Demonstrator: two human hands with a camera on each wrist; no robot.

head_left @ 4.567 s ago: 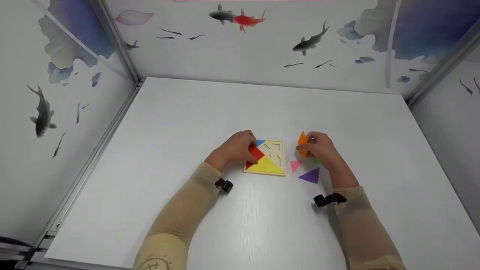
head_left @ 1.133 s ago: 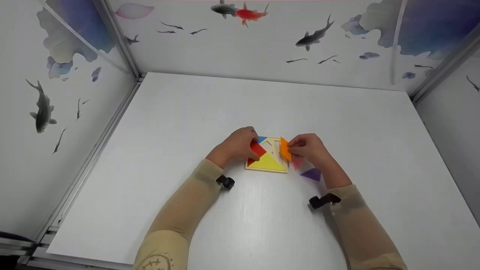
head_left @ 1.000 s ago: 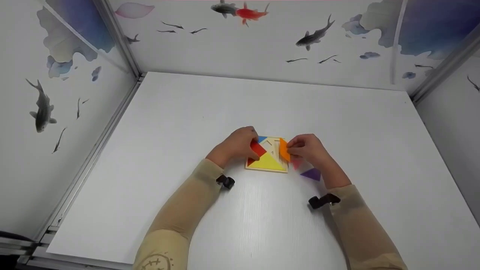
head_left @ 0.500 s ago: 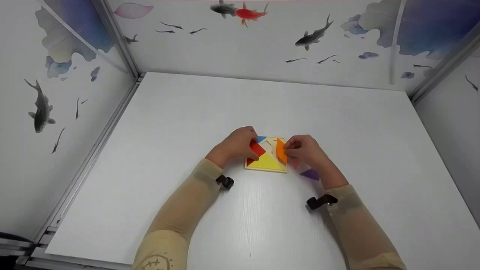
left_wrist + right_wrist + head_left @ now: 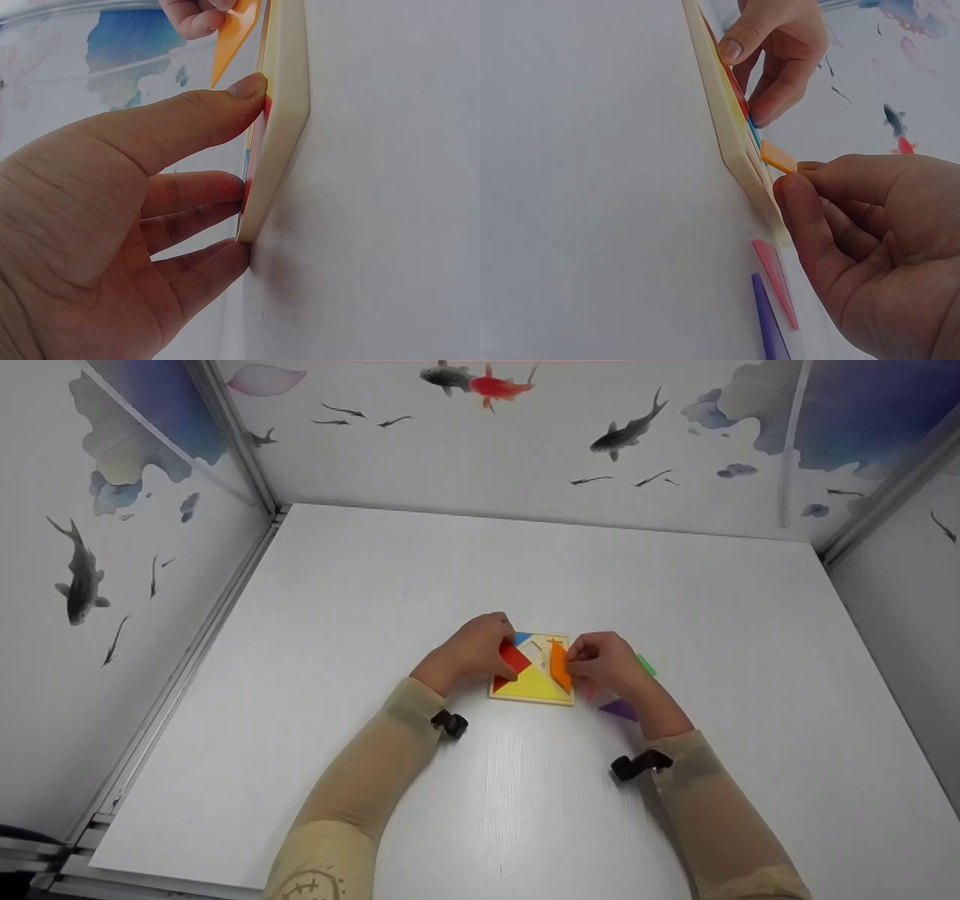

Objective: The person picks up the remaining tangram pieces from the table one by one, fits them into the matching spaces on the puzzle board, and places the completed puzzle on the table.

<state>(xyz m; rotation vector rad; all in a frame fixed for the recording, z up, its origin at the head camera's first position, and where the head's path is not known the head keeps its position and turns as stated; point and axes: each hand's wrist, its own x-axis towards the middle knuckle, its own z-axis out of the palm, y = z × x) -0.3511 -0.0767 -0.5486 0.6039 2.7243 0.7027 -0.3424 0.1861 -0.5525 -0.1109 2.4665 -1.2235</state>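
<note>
On the white table (image 5: 375,585), left hand (image 5: 476,649) grips puzzle board (image 5: 531,703) at 9 o'clock, thumb (image 5: 202,120) splayed; right hand (image 5: 606,661) pinches tilted orange piece (image 5: 559,665) over its 3 o'clock side. Right hand/wrist partly hides purple triangle (image 5: 619,709), pink piece (image 5: 776,281) (both 4 o'clock), green piece (image 5: 646,665) (3 o'clock).

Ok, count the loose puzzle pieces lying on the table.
3: the pink piece beside the board, the purple piece near the pink one, and the green piece showing past the right hand. More could be hidden.
</note>
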